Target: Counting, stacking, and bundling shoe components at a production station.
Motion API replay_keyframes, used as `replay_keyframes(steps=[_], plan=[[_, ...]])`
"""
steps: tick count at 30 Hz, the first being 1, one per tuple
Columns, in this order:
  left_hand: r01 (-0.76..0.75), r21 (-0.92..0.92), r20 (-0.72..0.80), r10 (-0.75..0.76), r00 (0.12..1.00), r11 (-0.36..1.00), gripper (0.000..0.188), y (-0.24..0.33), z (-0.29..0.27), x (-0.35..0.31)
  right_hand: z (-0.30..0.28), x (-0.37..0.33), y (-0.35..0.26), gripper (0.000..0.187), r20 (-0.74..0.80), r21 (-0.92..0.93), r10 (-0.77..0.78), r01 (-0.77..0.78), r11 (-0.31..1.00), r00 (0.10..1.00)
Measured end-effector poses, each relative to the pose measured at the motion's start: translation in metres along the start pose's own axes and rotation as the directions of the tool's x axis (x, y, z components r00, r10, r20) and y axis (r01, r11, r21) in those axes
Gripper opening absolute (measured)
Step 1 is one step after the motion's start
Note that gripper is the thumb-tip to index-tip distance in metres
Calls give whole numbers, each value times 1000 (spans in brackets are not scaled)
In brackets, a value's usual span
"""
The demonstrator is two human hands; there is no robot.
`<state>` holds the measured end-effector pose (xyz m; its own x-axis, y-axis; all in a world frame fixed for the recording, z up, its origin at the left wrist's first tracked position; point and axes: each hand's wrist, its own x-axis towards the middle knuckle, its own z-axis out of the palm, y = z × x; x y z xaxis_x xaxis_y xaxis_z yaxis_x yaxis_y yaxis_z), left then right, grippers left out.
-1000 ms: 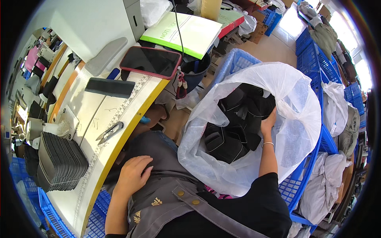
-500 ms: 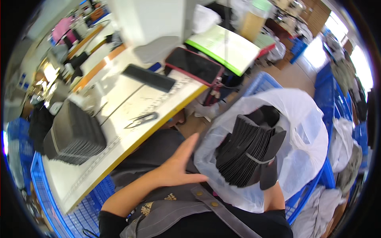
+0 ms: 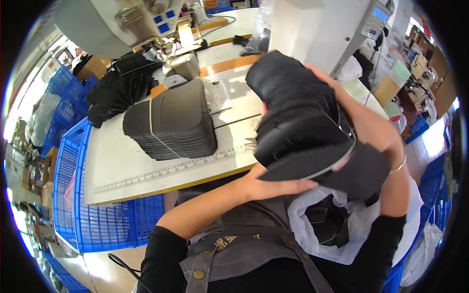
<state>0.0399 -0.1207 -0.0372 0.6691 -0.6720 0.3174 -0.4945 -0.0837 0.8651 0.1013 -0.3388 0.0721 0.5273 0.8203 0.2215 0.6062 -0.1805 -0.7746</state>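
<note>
A thick bundle of flat black pieces (image 3: 298, 112), bound with a pale band, is held up in front of me over the table's right end. The pieces fan out along its length and a few flap at the near end. My left hand (image 3: 276, 185) supports the bundle from the near side, thumb stretched along its lower edge. Along the far right side lies my right hand (image 3: 359, 115), closed around it, some fingers hidden. Left of the bundle, a dark grey stack of similar pieces (image 3: 171, 117) with a pale band stands on the white table (image 3: 117, 168).
Below my right arm, a white plastic bag (image 3: 305, 229) holds more black pieces (image 3: 327, 219). A blue crate (image 3: 105, 224) stands under the table's left side. Behind the stack is a sewing machine (image 3: 183, 61), with black fabric (image 3: 124, 83) beside it.
The bundle has come up out of the bag and over the table edge. My left hand, empty before, now grips it too. The view has swung left.
</note>
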Motion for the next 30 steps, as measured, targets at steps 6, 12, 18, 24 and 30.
replay_keyframes(steps=[6, 12, 18, 24, 30], plan=[[30, -108, -419, -73, 905, 994, 42, -14, -10, 4, -27, 86, 16, 129, 294, -464, -16, 158, 871, 956], [56, 744, -251, 200, 947, 666, 31, -66, -20, -25, 23, 121, 27, 103, 290, -683, 280, -7, 730, 915], [-1, 988, -44, 296, 954, 151, 31, -66, -1, -48, 20, 142, 36, 106, 310, -683, 254, 29, 730, 916], [-88, 965, -20, 407, 913, 246, 24, 15, -42, -129, 33, 130, 31, 104, 284, -847, 401, 32, 531, 871], [803, 592, -742, 437, 508, 72, 18, 23, -138, -256, 68, 84, 59, 110, 122, -912, 141, 55, 405, 982]])
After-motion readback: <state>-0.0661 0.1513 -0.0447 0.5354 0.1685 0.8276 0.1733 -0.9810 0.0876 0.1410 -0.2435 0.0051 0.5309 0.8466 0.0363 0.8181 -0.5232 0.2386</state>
